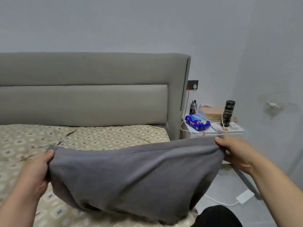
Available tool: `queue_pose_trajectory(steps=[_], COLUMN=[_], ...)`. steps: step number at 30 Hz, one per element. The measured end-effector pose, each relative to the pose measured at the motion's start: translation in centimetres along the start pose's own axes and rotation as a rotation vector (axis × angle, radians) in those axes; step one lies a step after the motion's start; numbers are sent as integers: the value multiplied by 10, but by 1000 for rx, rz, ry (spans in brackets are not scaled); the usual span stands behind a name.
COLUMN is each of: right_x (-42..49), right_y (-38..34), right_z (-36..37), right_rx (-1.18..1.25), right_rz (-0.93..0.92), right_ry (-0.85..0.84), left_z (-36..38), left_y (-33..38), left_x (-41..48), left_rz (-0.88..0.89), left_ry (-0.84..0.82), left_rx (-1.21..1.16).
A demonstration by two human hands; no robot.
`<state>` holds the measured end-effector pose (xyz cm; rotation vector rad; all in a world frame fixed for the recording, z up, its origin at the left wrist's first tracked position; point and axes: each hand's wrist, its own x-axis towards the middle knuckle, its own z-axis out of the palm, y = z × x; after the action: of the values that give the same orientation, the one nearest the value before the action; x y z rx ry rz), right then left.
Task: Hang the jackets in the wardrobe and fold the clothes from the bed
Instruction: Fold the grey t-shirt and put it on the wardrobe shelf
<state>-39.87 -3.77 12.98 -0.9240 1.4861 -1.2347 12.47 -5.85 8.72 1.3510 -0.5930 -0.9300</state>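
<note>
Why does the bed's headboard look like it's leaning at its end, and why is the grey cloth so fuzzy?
Head view: the wide lens tilts straight lines near the frame's sides, so the headboard leans at its right end. Head view: the grey cloth looks soft, probably slight motion blur. Head view: the light is even and dull, with no glare and only a faint shadow under the cloth.

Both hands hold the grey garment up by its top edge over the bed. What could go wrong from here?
1. The right hand is close to the white cable hanging off the nightstand. A sideways move could snag it and perhaps tip the tall dark bottle.
2. The grey garment lies bunched at its lower end on the bed, so laying it flat may trap creases.
3. The left hand grips only a corner, which might slip.
</note>
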Motion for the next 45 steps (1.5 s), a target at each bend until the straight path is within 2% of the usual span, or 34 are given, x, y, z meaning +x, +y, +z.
queue_pose_trajectory(steps=[2,5,7,9,12,14,16,19,21,25,27,28,32,36,38,40,42,45], right_x=[11,32,46,61,93,119,136,134,122,92,89,87,90,88,79,84,94,98], right_y=[27,74,93,98,87,69,52,56,90,180,208,214,224,203,174,153,129,76], right_z=[0,-4,-2,7,29,45,63,85,90,95,97,97,90,83,82,76,75,77], right_rx=[-188,-368,-362,-310,-137,-23,5,-139,-306,-649,-621,-615,-530,-190,-62,-63,-100,-87], right_rz=[41,243,372,447,379,240,109,-4,34,354,404,433,495,502,494,431,260,71], right_ry=[67,67,44,13,16,25,21,-1,-31,-246,-193,-156,-17,26,44,91,116,104], left_z=[0,-6,-4,7,38,64,86,101,93,50,30,26,32,45,52,62,73,88], left_y=[-36,-89,-108,-110,-93,-71,-49,-50,-85,-181,-207,-210,-193,-173,-153,-126,-97,-48], left_x=[11,20,23,33,69,92,105,107,99,67,52,46,36,30,29,32,33,28], left_rz=[-49,-89,-182,-298,-330,-243,-82,93,92,-281,-330,-324,-442,-613,-655,-560,-447,-215], left_ry=[5,15,-12,-23,10,-48,-135,-164,-118,-91,-114,-112,-125,-148,-73,-12,12,-16], left_rx=[128,361,373,286,32,-104,-75,213,514,994,1152,1154,854,340,89,-24,-131,-248])
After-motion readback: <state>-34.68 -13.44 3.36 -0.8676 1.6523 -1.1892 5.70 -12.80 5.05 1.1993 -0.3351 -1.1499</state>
